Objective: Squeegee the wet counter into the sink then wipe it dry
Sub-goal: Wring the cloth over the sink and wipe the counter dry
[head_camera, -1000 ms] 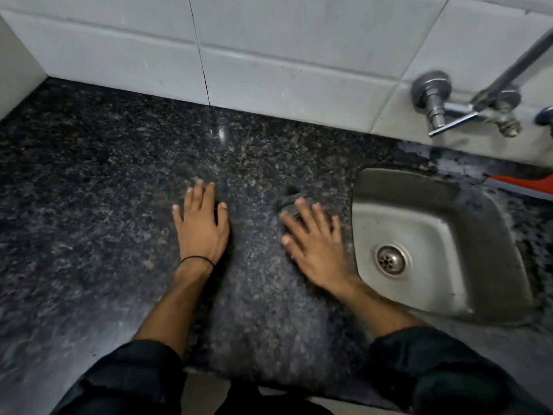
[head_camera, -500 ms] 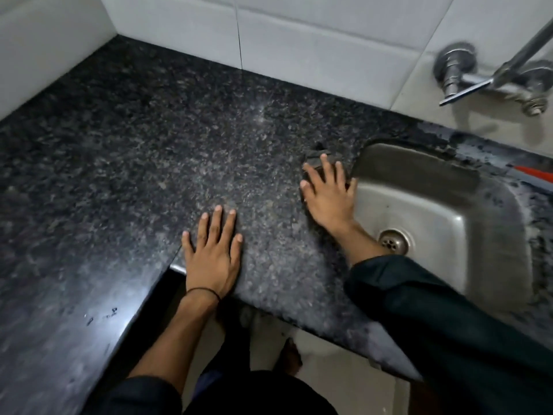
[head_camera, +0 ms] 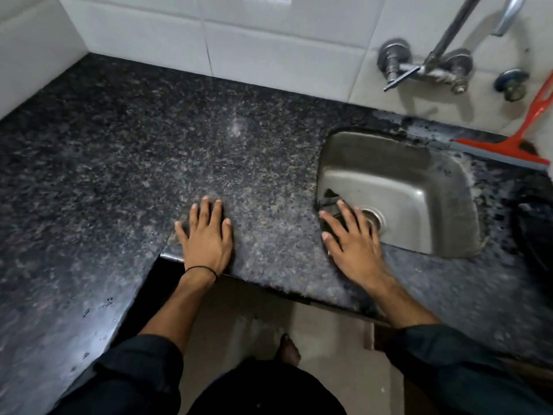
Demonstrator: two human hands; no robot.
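Observation:
The dark speckled granite counter [head_camera: 143,139] fills most of the head view, with a steel sink [head_camera: 425,187] set into its right part. My left hand [head_camera: 206,235] lies flat on the counter near the front edge, fingers apart and holding nothing. My right hand [head_camera: 353,244] presses a dark cloth [head_camera: 329,199] down at the sink's front-left rim, its fingers reaching over the basin toward the drain. Most of the cloth is hidden under the hand. A red squeegee [head_camera: 502,151] stands behind the sink at the right, its handle leaning on the wall.
A wall tap [head_camera: 419,67] with a long spout juts from the white tiles above the sink. The counter is L-shaped and runs down the left side. A dark object [head_camera: 535,229] sits at the far right. Beige floor and a bare foot [head_camera: 288,351] show below.
My right hand has slid the cloth rightward off the counter to the sink's rim, then along it toward the front. The left hand has stayed flat on the counter.

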